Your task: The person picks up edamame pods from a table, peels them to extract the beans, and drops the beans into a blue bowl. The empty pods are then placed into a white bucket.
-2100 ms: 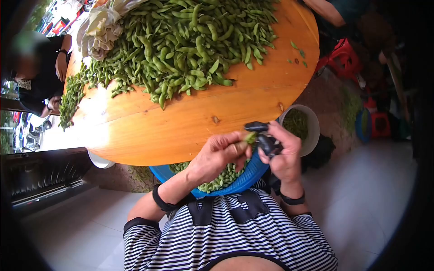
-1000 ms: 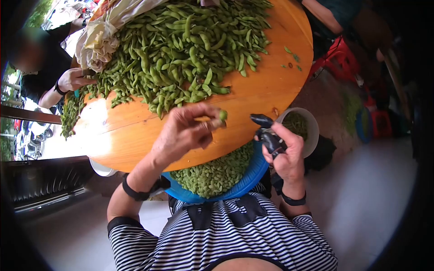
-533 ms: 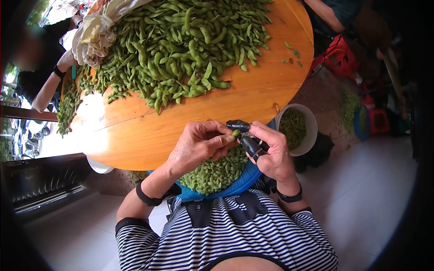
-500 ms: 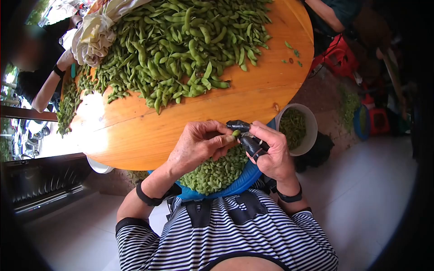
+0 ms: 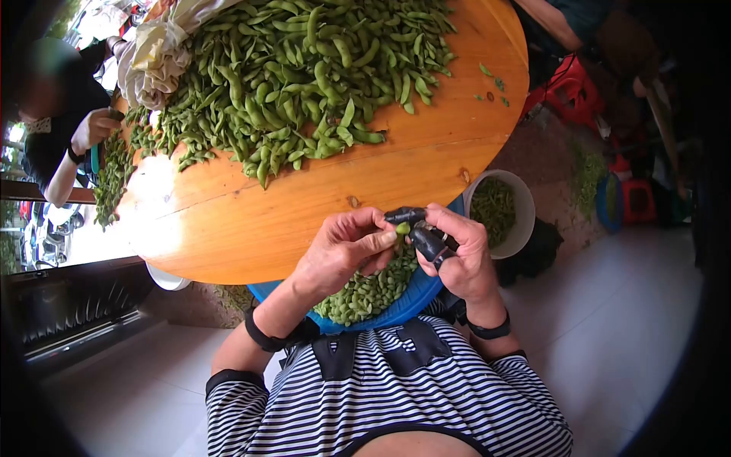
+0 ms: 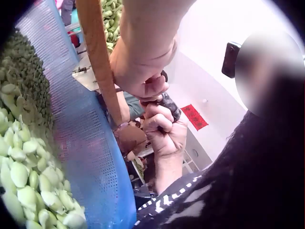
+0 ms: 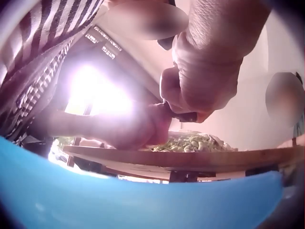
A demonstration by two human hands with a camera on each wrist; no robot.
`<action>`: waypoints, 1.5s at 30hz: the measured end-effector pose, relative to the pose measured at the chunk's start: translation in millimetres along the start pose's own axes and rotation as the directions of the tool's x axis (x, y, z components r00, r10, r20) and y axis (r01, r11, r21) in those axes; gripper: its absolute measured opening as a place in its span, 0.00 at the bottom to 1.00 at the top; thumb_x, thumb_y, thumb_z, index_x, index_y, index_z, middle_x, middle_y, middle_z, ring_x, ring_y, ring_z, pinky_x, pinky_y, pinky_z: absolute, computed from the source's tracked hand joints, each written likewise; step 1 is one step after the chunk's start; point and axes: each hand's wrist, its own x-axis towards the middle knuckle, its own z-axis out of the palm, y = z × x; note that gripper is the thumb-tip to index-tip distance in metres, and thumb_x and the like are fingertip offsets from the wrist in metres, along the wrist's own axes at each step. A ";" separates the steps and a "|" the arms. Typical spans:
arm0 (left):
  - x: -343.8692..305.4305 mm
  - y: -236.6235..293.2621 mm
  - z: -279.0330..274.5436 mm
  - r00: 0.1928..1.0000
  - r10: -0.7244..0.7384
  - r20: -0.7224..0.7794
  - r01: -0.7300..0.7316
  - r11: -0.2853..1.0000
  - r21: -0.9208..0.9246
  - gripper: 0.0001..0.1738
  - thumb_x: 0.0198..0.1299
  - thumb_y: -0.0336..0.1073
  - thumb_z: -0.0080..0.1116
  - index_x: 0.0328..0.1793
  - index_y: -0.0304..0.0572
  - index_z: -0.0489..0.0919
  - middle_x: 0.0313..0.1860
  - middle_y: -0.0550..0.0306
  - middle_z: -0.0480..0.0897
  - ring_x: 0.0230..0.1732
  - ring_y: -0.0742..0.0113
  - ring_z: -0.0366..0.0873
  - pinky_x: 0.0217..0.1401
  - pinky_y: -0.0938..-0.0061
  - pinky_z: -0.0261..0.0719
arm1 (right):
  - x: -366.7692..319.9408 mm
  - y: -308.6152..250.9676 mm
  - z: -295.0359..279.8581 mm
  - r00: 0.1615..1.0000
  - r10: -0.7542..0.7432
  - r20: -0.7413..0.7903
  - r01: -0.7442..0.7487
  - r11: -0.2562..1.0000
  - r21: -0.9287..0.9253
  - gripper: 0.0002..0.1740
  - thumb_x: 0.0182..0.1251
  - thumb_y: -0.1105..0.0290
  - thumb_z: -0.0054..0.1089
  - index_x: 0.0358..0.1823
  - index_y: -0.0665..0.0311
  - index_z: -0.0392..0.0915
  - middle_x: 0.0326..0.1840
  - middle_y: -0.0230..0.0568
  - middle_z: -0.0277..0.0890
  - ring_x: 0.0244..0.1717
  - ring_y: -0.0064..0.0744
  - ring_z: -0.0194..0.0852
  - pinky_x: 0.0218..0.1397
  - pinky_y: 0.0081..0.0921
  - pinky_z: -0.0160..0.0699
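Note:
In the head view, my left hand (image 5: 341,250) pinches a green soybean pod (image 5: 402,228) between thumb and forefinger. My right hand (image 5: 464,259) meets it from the other side, with black covers on its thumb (image 5: 431,245) and forefinger (image 5: 405,215) closed in on the same pod. Both hands are over the near table edge, above a blue basket (image 5: 426,293) of shelled green beans (image 5: 365,295). The left wrist view shows my left hand (image 6: 143,78) and my right hand (image 6: 164,129) meeting, the pod hidden there. Behind the fingers, a large heap of soybean pods (image 5: 304,84) covers the table's far part.
The round wooden table (image 5: 251,228) carries a crumpled cloth (image 5: 156,61) beside the heap. A white bucket (image 5: 525,206) of green pods or husks stands right of the table. Another person's hand (image 5: 95,129) is at the left; red stools (image 5: 575,95) are at the right.
About a second ago my left hand held a pod over the table, apart from the right; it has come back to meet it. The other person's hand at the left has shifted.

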 end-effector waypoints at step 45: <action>2.1 -32.2 18.3 0.933 0.319 -0.165 -0.302 0.945 0.125 0.19 0.69 0.38 0.55 0.60 0.33 0.76 0.46 0.63 0.81 0.45 0.77 0.75 0.52 0.81 0.74 | 0.2 4.3 31.5 0.863 -0.474 -0.173 0.243 0.692 -0.680 0.18 0.52 0.83 0.57 0.48 0.69 0.76 0.31 0.46 0.72 0.31 0.48 0.77 0.34 0.34 0.76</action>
